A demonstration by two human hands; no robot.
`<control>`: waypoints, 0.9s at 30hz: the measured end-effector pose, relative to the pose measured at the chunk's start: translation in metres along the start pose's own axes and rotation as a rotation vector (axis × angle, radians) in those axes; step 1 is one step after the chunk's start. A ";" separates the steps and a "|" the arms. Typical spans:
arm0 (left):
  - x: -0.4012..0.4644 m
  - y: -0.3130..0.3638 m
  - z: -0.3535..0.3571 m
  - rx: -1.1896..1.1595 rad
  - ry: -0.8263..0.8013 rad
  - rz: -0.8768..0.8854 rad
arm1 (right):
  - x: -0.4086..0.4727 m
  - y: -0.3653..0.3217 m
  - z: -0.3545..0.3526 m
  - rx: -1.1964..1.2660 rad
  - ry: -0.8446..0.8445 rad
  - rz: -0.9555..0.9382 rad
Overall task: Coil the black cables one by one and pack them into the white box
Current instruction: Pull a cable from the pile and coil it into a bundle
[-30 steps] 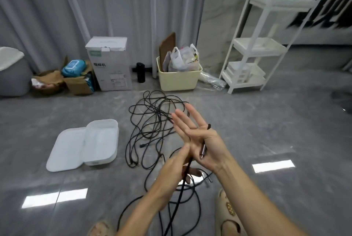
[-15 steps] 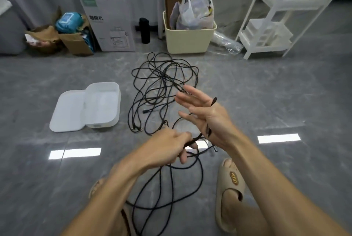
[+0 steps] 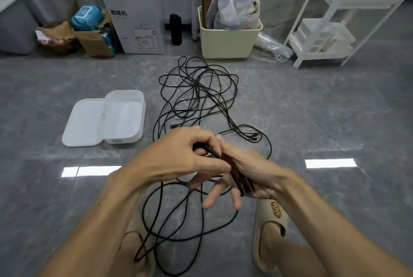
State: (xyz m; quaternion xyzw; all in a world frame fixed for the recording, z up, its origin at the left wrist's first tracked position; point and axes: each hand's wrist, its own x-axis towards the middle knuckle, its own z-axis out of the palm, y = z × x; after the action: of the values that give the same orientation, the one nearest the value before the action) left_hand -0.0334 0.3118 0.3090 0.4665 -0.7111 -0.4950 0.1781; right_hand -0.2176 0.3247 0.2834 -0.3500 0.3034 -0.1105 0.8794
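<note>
My right hand (image 3: pixel 252 174) carries several turns of a black cable (image 3: pixel 240 181) wound round its palm, its fingers pointing down. My left hand (image 3: pixel 178 156) grips the same cable just left of it and lays it against the right hand. The cable's slack (image 3: pixel 202 214) hangs in loose loops to the floor between my feet. A tangle of more black cables (image 3: pixel 196 89) lies on the floor beyond my hands. The white box (image 3: pixel 125 95) stands open to the left of the tangle, nothing visible inside, with its lid (image 3: pixel 82 124) lying beside it.
Against the curtain stand a white carton (image 3: pixel 131 13), a black bottle (image 3: pixel 175 28), a cream bin (image 3: pixel 228 39) with plastic bags, and brown boxes (image 3: pixel 93 39). A white shelf rack (image 3: pixel 330 22) is at the far right. My beige slippers (image 3: pixel 268 227) rest on the grey floor.
My left hand has come up from below and brought the cable over the right palm, adding a turn. The right hand has tipped its fingers downward. The view has tilted down.
</note>
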 end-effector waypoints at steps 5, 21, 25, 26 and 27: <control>0.002 -0.001 -0.005 -0.147 -0.093 0.029 | -0.003 0.004 0.001 -0.059 -0.229 -0.004; 0.004 -0.005 0.015 -0.602 -0.141 -0.052 | -0.002 0.002 0.001 0.124 -0.387 -0.191; 0.006 0.000 0.027 -0.758 -0.021 -0.122 | -0.004 -0.004 0.000 0.166 -0.321 -0.272; 0.007 -0.003 0.031 -0.721 0.007 -0.125 | -0.004 -0.006 0.000 0.198 -0.311 -0.301; 0.008 -0.006 0.036 -0.677 0.023 -0.133 | -0.003 -0.008 0.000 0.252 -0.294 -0.332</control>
State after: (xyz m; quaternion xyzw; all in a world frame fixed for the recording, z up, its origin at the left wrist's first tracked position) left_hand -0.0604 0.3237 0.2861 0.4317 -0.4725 -0.7082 0.2980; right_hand -0.2203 0.3202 0.2903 -0.2951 0.0945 -0.2380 0.9205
